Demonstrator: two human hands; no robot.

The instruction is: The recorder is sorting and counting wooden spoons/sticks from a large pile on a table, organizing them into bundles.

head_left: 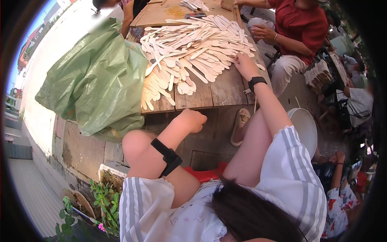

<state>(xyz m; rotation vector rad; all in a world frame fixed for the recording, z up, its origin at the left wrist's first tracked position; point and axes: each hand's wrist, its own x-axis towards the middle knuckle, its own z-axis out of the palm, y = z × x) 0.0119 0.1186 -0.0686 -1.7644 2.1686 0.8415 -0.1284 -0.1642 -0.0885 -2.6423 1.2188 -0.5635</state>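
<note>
A broad heap of flat, pale wooden spoons [197, 46] covers much of the plank table [225, 90]. My right hand [246, 66], with a black band at the wrist, is at the heap's right edge. Its fingers are bent and closed together, touching the spoons; what lies between the fingertips is hidden. Just off the table's near edge, above my lap, my left hand [192, 120] is curled closed. Its fingers are turned away, so anything in it cannot be seen. A black strap with a small box circles my left forearm.
A large green woven sack [96, 80] drapes over the table's left side. At the far end lie rubber bands [175, 11] and a small dark device [195, 15]. A person in red [298, 32] sits at the right. A round pale basin [302, 129] stands beside my right leg.
</note>
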